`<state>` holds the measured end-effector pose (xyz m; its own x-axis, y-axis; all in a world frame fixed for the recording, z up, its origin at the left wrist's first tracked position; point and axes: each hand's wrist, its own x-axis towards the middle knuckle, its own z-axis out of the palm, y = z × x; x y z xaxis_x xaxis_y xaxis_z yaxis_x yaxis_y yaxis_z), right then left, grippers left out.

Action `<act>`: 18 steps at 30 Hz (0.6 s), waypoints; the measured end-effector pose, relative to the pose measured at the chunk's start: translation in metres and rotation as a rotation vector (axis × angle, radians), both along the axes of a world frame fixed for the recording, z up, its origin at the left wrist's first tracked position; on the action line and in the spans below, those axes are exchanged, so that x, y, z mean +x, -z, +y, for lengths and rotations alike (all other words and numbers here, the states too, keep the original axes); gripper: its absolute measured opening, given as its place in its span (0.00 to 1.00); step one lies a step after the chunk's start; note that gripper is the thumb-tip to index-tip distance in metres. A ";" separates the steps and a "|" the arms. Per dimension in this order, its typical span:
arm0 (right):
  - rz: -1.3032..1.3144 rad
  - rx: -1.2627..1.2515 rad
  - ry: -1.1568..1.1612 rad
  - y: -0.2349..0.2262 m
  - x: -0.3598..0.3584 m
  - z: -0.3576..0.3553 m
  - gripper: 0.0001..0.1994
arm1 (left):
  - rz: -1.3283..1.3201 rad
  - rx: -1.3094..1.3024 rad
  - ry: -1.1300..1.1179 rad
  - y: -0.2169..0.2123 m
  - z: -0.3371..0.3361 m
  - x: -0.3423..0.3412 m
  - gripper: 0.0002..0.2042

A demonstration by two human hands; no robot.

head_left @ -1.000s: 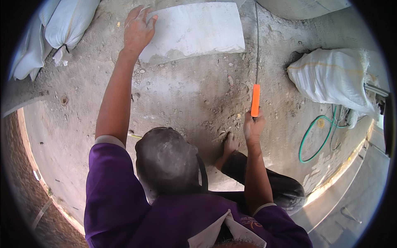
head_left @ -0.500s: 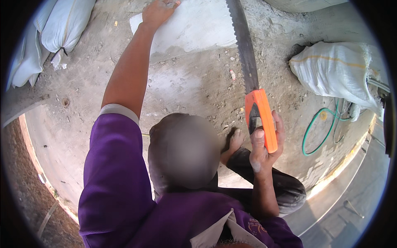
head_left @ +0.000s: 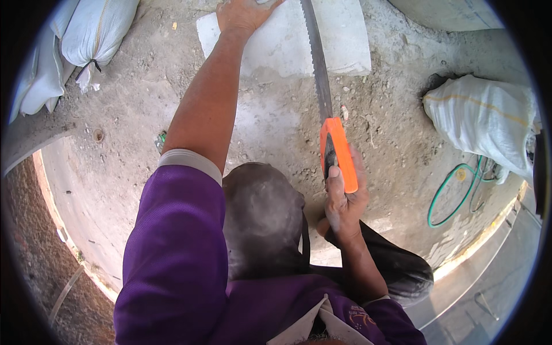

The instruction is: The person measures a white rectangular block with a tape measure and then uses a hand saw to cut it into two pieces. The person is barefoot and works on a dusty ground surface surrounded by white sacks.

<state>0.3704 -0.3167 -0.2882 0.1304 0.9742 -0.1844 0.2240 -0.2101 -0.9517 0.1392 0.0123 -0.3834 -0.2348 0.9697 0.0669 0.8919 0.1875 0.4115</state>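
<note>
I see a long grey-bladed hand saw with a bright orange plastic handle [head_left: 335,150]; its toothed steel blade runs straight away from me and reaches over a pale grey rectangular lightweight concrete block [head_left: 339,43]. That block lies flat on the dusty ground at the far edge of my view, its near side crumbled and powdery.

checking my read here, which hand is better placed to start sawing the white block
Right, most likely. The right hand grips the saw by its orange handle, blade reaching over the white block. The left hand lies flat on it.
</note>
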 end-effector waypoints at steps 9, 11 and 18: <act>-0.267 0.126 -0.063 0.008 0.002 -0.004 0.27 | -0.064 -0.029 0.014 -0.011 -0.003 0.005 0.40; -0.220 0.103 -0.060 0.006 -0.001 -0.008 0.27 | -0.071 -0.093 0.033 -0.019 -0.002 0.004 0.40; -0.198 0.090 -0.082 -0.007 -0.009 -0.012 0.28 | -0.035 -0.039 0.027 -0.004 0.002 0.002 0.41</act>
<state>0.3613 -0.3287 -0.2816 0.0753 0.9943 -0.0751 0.4211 -0.1000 -0.9015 0.1411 0.0143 -0.3791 -0.2099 0.9775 0.0208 0.8822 0.1802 0.4351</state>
